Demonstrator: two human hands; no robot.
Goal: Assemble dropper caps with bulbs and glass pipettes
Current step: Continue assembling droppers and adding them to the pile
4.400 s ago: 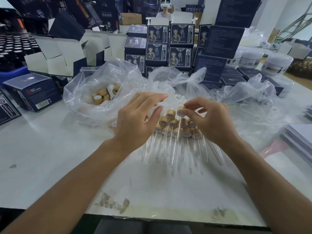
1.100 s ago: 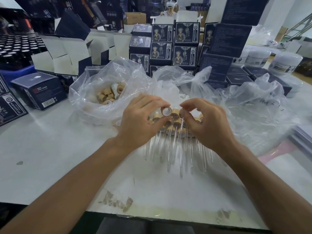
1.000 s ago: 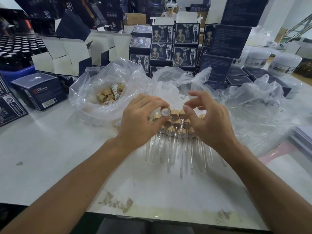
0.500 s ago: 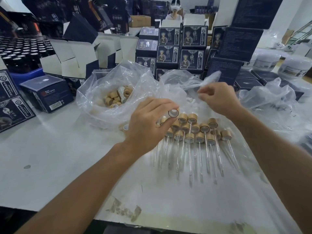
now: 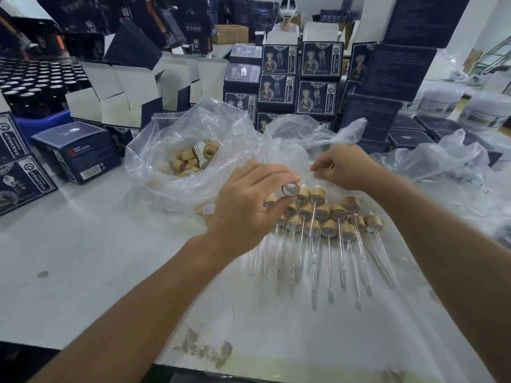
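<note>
My left hand pinches a bamboo-coloured dropper cap between thumb and fingertips, its white inside turned toward me. Just below it lies a pile of several assembled droppers, caps at the far end and glass pipettes pointing toward me. My right hand reaches over the middle clear bag, fingers curled and pinched together; what they hold is too small to tell. A clear bag on the left holds several loose caps. One loose cap lies beside that bag.
Dark printed boxes are stacked behind the bags, open cartons and rows of dark bottles at the back left, white jars at the back right. Another person sits far behind. The table's front edge is close.
My right hand let go of the pile and moved up and back over the middle bag. My left hand kept the cap pinched above the pile.
</note>
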